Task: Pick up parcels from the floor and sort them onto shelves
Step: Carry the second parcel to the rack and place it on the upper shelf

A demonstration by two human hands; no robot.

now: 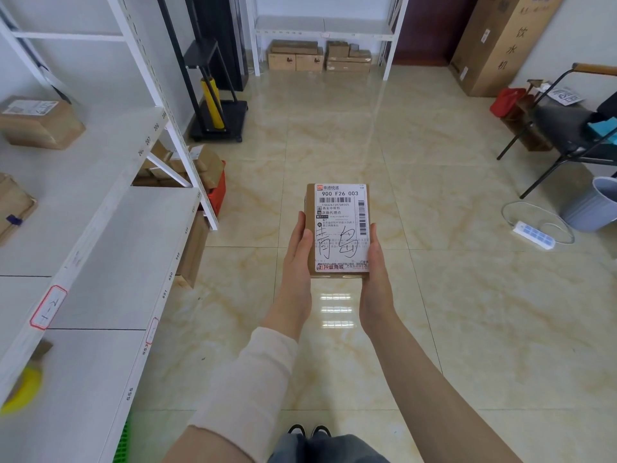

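A small brown cardboard parcel (340,228) with a white shipping label and black handwriting faces up at the centre of the view, held above the tiled floor. My left hand (297,259) grips its left side and my right hand (377,262) grips its right side. The white metal shelf unit (110,208) stands to my left, with a brown parcel (40,121) on the upper board and another parcel (13,205) at the left edge. Several more parcels (197,165) lie on the floor under the shelf's far end.
A second white shelf (320,28) stands at the far wall above stacked boxes (317,56). A black cart with a yellow roll (217,108) sits far left. On the right are a chair (567,128), a grey bin (594,203), a power strip (534,233) and a tall carton (500,41).
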